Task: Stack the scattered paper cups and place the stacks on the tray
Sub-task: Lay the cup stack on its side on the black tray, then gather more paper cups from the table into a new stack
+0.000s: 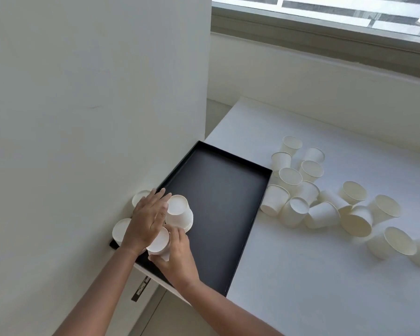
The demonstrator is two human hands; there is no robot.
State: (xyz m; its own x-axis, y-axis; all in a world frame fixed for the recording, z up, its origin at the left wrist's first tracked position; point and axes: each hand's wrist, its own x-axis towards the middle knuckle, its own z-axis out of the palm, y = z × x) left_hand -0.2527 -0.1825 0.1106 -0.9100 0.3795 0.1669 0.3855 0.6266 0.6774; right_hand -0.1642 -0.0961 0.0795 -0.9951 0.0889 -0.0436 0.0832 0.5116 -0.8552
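- The right hand (177, 253) curls its fingers round the foot of an upturned cup stack (158, 241) just ahead of its knuckles, on the black tray (218, 180).
- The left hand (147, 219), fingers straight and flat, lies over that stack, with a second stack (179, 212) just beside its fingertips.
- Further upturned cups (120, 230) show past its left edge.
- Best, I judge, to seat the held stack square on the tray floor. The flat palm steadies its neighbours, and the grip lets go only once it stands true.
- The loose paper cups (325, 202) lie well right of both hands on the white table (301, 287).
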